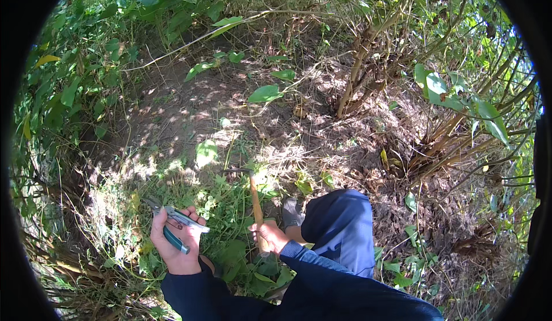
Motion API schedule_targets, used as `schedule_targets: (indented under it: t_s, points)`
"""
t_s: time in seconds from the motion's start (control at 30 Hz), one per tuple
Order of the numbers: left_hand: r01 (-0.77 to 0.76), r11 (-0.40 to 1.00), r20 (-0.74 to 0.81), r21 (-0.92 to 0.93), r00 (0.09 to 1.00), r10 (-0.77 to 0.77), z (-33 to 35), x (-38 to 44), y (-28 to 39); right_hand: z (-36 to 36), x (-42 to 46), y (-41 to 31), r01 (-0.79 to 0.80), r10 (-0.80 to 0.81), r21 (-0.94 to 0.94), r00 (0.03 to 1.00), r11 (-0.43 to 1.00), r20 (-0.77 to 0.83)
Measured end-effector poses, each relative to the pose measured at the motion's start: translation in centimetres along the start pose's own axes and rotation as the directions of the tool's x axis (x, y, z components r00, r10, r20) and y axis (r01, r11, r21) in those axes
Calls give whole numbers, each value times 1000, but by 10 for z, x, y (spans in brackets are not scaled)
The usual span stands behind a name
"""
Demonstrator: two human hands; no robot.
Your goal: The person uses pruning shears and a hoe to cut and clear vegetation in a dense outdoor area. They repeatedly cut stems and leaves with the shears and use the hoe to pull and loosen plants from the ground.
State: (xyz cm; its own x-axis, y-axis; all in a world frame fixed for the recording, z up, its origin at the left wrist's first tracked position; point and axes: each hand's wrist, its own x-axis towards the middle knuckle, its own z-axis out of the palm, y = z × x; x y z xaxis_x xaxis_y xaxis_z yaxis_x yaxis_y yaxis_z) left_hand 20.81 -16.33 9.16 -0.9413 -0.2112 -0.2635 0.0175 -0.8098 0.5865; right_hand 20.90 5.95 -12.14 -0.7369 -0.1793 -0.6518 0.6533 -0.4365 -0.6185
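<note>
In the upturned palm of my left hand (183,239) lies a pair of pruning shears (174,243) with dark green handles. Their handles are spread apart, and the blades point up and left past my thumb. My right hand (271,234) is closed around the lower part of a wooden handle (256,200). At its far end a thin dark metal head (237,171) sticks out to the left over the weeds; whether it is a sickle or a small hoe, I cannot tell. Green weeds (220,209) grow between and beyond my hands.
Woody shrub stems (355,75) rise at the upper right, with more branches (444,144) leaning out at the right. A long thin stem (189,45) arches across the bare soil (172,92). Dense leafy vines (64,92) stand at the left. My bent knee (345,213) is beside my right hand.
</note>
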Motion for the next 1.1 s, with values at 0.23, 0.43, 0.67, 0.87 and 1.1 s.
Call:
schedule_targets:
  t_s: [0.23, 0.43, 0.67, 0.87, 1.1]
  points:
    - [-14, 1000, -16, 11, 1000, 14, 1, 1, 1, 1, -17, -12, -20, 19, 13, 1000, 1000, 16]
    - [37, 999, -44, 14, 998, -37, 3, 4, 1, -2, -56, -64, 254, -270, -108, 946, 961, -177]
    - [2, 999, -29, 33, 1000, -1, 5, 7, -3, -55, -27, -176, 459, -413, 25, 821, 888, -395]
    - [27, 999, -34, 25, 999, -26, -3, 9, 1, -102, 56, -244, 674, -570, 32, 649, 738, -504]
    - [-20, 993, -141, 115, 989, 36, 4, 7, 3, -139, 134, -296, 607, -473, 121, 715, 786, -515]
